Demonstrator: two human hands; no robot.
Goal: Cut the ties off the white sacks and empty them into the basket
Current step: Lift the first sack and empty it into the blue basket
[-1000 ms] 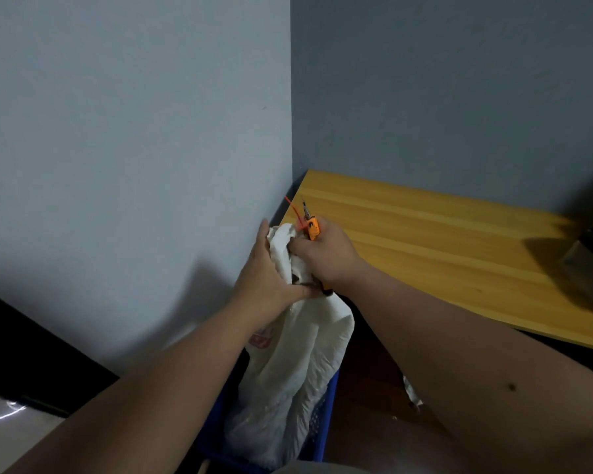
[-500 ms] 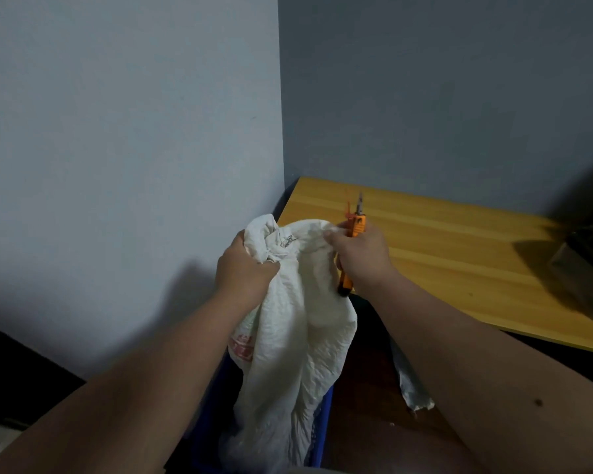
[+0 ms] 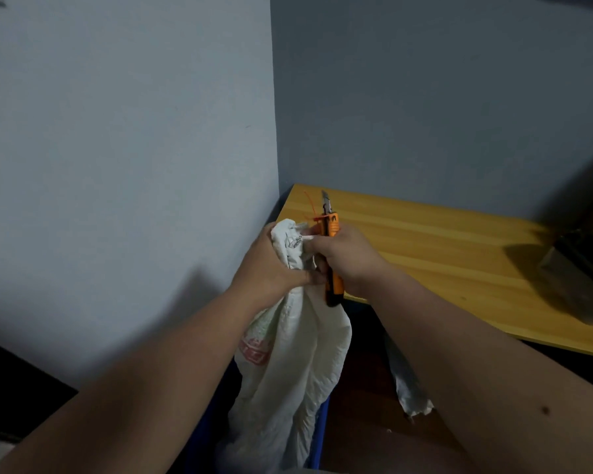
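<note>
Grey walls meet in a corner ahead of you, with a wooden table (image 3: 459, 254) running off to the right from that corner.

Your left hand (image 3: 271, 265) is curled round the bunched neck of the sack (image 3: 298, 364), gripping it from the left side, thumb toward you. The sack hangs straight down from that grip, between your two forearms, white with a red printed mark on its left face. Its lower end goes down into the blue basket (image 3: 322, 436), of which only a strip of rim shows below the sack; you cannot tell whether the sack rests on the bottom.

Just right of the neck, your right hand (image 3: 350, 258) touches the sack's top and grips the knife (image 3: 331, 254). The knife stands nearly upright, orange body in your fist, black butt below the hand, blade pointing up above the knuckles. A thin red tie (image 3: 310, 206) sticks up beside the blade, just left of it, at the top of the sack's neck; whether the same hand also pinches it, you cannot tell.

Under the table edge, right of the sack, a crumpled pale scrap (image 3: 408, 388) hangs or lies near your right forearm. On the far right of the table sits a dark object (image 3: 575, 285), too dim to make out.
</note>
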